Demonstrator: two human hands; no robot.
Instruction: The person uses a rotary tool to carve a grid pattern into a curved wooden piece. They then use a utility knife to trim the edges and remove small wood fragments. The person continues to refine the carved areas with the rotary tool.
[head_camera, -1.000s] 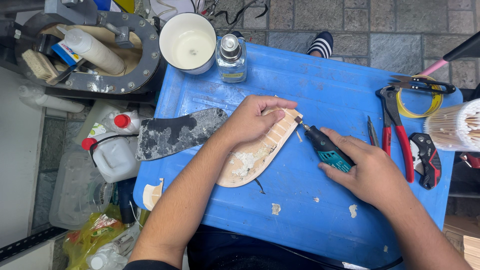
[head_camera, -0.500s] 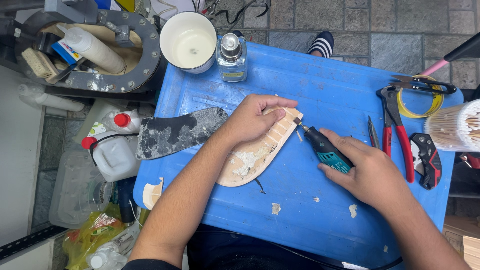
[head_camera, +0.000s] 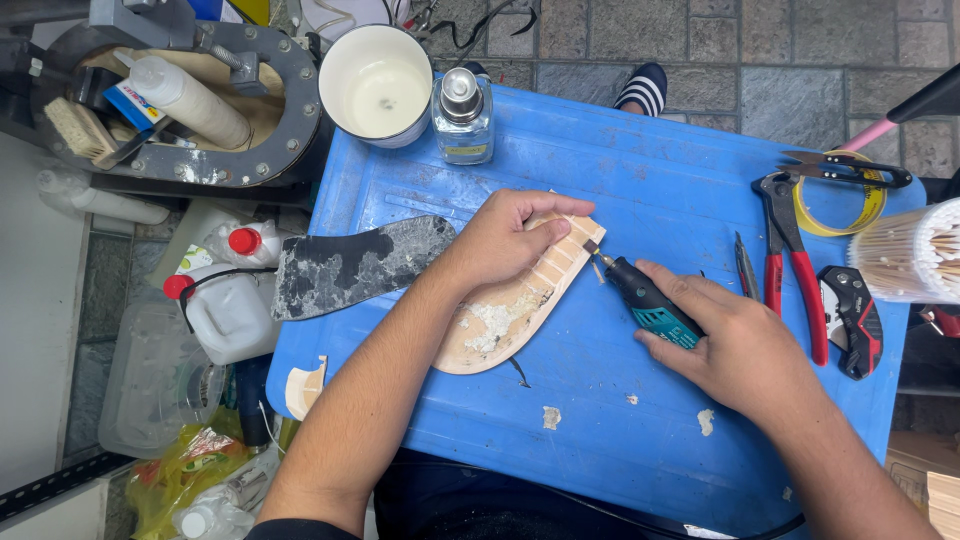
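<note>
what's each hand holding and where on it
Right hand grips the rotary tool around its rear body. Left hand presses the wooden piece flat near its ribbed end.

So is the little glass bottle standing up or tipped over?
Standing up. The bottle sits upright at the far edge of the blue lid, beside the white cup; the camera looks down on its silver cap.

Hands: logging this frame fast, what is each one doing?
Left hand: pressed flat on the wooden piece, fingers curled over its edge.
Right hand: closed around the rotary tool.
</note>
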